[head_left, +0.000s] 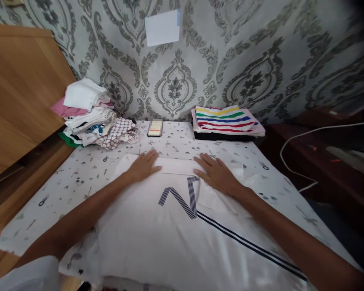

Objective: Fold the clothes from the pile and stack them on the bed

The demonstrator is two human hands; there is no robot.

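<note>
A white garment (145, 226) with dark striped trim lies spread over the table, its far edge turned into a flat band. On the left part of that band rests my left hand (144, 166), palm down with the fingers stretched out. My right hand (216, 173) lies flat at the band's right part, fingers spread. Neither hand grips the cloth. A striped zigzag and a pair of dark stripes run across the garment toward the lower right.
At the back left is a loose pile of clothes (91, 117). A folded stack with a striped top (226, 119) sits at the back right. Between them lies a small phone-like object (155, 128), its face blurred. A white cable (291, 139) hangs on the right, beside a wooden cabinet-like panel (21, 89) opposite.
</note>
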